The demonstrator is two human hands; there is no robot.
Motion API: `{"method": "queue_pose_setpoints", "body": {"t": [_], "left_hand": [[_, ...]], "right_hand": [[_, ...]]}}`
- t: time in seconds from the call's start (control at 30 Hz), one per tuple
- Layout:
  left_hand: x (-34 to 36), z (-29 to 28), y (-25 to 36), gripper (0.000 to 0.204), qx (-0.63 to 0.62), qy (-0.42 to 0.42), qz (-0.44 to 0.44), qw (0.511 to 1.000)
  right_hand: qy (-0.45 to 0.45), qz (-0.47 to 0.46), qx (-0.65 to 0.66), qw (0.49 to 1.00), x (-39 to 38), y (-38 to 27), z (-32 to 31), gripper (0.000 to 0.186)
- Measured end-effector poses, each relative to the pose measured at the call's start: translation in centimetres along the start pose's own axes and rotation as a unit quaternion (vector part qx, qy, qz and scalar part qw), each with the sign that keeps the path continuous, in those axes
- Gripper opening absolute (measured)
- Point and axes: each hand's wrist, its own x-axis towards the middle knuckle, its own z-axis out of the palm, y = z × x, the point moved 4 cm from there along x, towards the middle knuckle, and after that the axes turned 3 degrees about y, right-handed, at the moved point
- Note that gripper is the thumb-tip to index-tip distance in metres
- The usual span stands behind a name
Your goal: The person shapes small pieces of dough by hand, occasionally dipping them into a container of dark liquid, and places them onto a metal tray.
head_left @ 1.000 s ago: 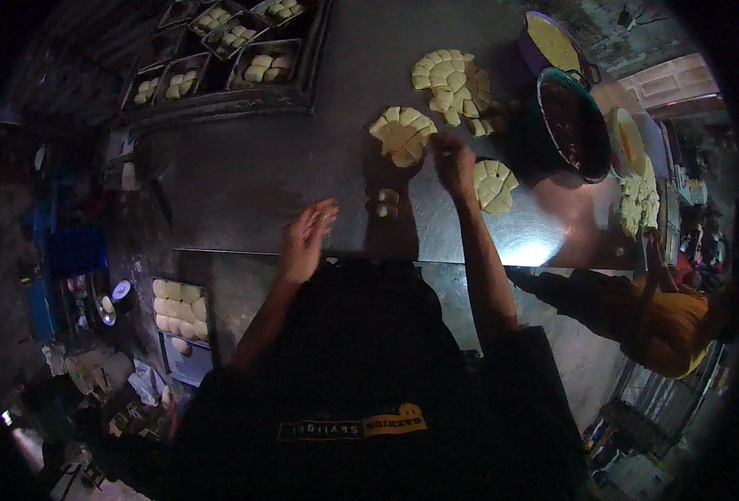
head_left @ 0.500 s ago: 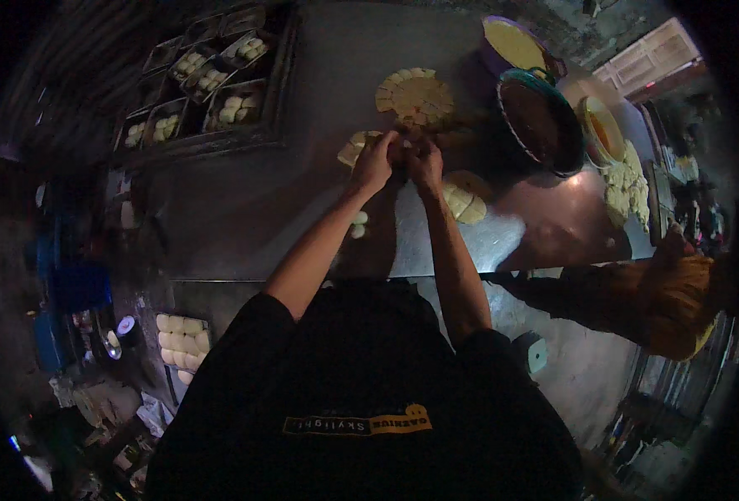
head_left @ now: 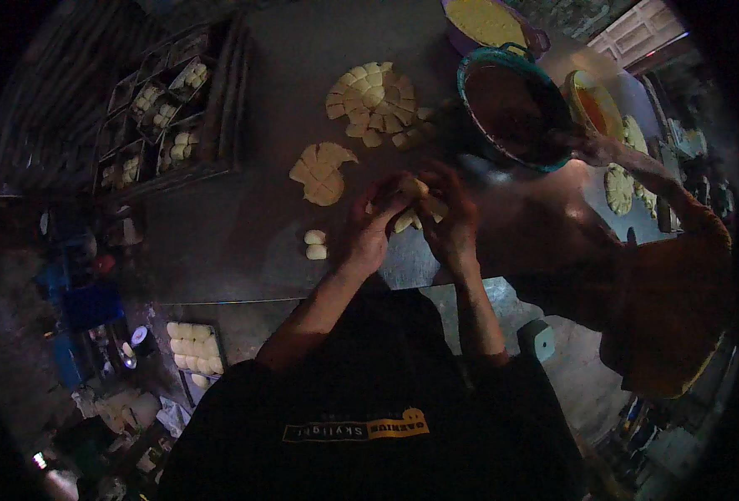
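Above the near part of the table, my left hand [head_left: 368,234] and my right hand [head_left: 453,219] are closed together round a small piece of dough [head_left: 415,185]. Cut dough [head_left: 405,220] shows in the gap beneath my palms, partly covered by them. Left of my left hand sit two smooth dough balls [head_left: 315,245], touching each other. Beyond it lies a flat, ragged sheet of dough [head_left: 323,174]. Farther out, a round of dough [head_left: 372,96] is cut into many small pieces, some of them apart at its near edge.
A dark rack [head_left: 240,100] with tins of dough balls stands far left. Right of centre are a teal-rimmed basin [head_left: 463,79], a purple tub [head_left: 461,40] and a yellowish bowl [head_left: 585,104]. Another person's arm [head_left: 649,171] reaches to the basin. A dough tray [head_left: 217,338] sits lower left.
My hands have drawn back toward me and now hold the dough higher. The other person's arm has come in from the right to the basin. The whole view has shifted.
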Motion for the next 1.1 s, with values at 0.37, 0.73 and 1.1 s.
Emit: {"method": "queue_pose_setpoints", "body": {"t": [0.37,0.73,1.1], "left_hand": [[-0.7,4.4,0.5,0.029,0.199,0.074,0.153,0.965],[-2.8,11.0,3.4,0.047,0.538,-0.238,0.509,0.628],[-2.7,8.3,-0.3,0.080,0.288,-0.240,0.420,0.826]], "right_hand": [[0.014,-0.090,-0.055,0.994,0.8,-1.3,-3.2,0.045],[-0.219,0.185,0.406,0.868,-2.1,2.1,-6.3,0.027],[-0.343,0.196,0.488,0.779,-0.9,-2.4,-7.3,0.016]]}}
